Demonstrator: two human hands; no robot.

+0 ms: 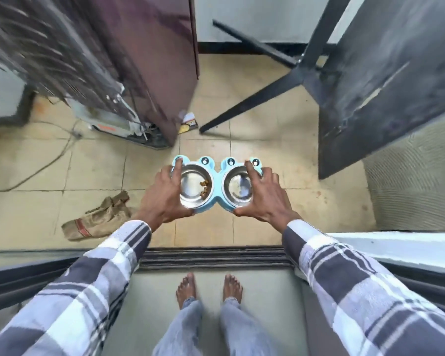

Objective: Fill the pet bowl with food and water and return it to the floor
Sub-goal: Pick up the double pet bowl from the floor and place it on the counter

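I hold a light blue double pet bowl (217, 176) with cartoon eyes out in front of me, above the tiled floor. My left hand (162, 199) grips its left end and my right hand (263, 199) grips its right end, thumbs under the near rim. The left steel bowl (194, 188) holds a few brown kibble pieces (205, 186). The right steel bowl (238, 188) looks shiny; I cannot tell if water is in it.
My bare feet (208, 289) stand behind a dark door track (213, 258). Beyond lie beige floor tiles (267, 150), a crumpled sack cloth (98, 218) at left, a fridge back with cables (108, 80), a dark cabinet (385, 80) at right and a black metal stand leg (252, 101).
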